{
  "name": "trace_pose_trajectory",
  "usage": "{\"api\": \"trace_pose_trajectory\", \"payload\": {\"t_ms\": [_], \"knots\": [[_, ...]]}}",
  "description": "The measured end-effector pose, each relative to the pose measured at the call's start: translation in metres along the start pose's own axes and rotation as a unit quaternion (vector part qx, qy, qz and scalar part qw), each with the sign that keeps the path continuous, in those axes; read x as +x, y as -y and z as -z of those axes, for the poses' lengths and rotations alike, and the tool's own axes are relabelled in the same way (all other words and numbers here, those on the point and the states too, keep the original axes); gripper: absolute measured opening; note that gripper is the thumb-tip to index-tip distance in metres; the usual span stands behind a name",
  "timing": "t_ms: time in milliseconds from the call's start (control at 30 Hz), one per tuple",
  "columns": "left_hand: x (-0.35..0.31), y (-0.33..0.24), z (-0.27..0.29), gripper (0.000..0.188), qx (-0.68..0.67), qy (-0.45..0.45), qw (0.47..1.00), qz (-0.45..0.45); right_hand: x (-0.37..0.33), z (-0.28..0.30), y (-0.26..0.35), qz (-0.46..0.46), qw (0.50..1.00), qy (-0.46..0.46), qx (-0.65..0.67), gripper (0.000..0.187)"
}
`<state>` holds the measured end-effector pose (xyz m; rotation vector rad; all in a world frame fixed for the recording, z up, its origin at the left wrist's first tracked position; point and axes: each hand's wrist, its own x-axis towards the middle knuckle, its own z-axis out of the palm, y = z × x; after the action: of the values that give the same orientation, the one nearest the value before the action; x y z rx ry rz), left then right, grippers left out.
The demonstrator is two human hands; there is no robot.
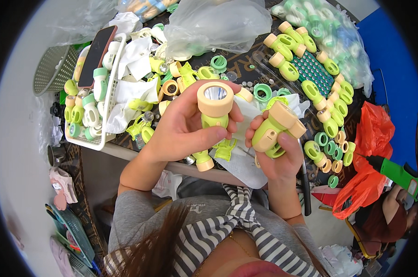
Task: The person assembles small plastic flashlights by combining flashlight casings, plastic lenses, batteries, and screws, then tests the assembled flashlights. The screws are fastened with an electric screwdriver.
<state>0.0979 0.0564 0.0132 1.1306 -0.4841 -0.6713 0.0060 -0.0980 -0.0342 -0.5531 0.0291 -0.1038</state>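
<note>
My left hand (pixel 179 131) is wrapped round a small lime-green flashlight (pixel 215 108) with a peach head. Its shiny reflector faces up, and its peach tail end shows below the hand. To the right, my right hand (pixel 283 159) grips another green and peach flashlight (pixel 270 134), tilted, with a peach slide button on its side. A further peach end shows beside it, and whether it belongs to a second flashlight I cannot tell. Beneath the hands lie a white paper sheet (pixel 243 164) and a loose lime-green shell (pixel 226 148).
A white basket (pixel 112 97) at the left holds flashlights and a phone (pixel 97 56). Finished-looking flashlights (pixel 313 92) surround a green tray (pixel 313 71) at the right. Plastic bags (pixel 218 25) lie behind. A red bag (pixel 373 134) hangs near a green power screwdriver (pixel 398 174).
</note>
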Motion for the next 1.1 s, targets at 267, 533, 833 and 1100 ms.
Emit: {"api": "trace_pose_trajectory", "payload": {"t_ms": [267, 533, 833, 1100], "knots": [[0.000, 0.001, 0.001, 0.053, 0.014, 0.001, 1.000, -0.006, 0.000, 0.000, -0.004, 0.014, 1.000, -0.001, -0.004, 0.042], [-0.001, 0.001, -0.003, 0.065, 0.019, 0.009, 1.000, 0.008, 0.001, 0.001, 0.002, -0.061, 0.994, -0.017, -0.089, 0.049], [-0.004, 0.013, 0.003, 0.055, 0.158, 0.026, 0.983, -0.085, -0.001, -0.002, -0.003, -0.025, 0.999, -0.010, 0.029, 0.045], [-0.006, 0.002, 0.002, 0.023, 0.411, 0.083, 0.881, -0.220, 0.001, -0.011, -0.007, -0.038, 0.999, 0.024, 0.030, 0.049]]}}
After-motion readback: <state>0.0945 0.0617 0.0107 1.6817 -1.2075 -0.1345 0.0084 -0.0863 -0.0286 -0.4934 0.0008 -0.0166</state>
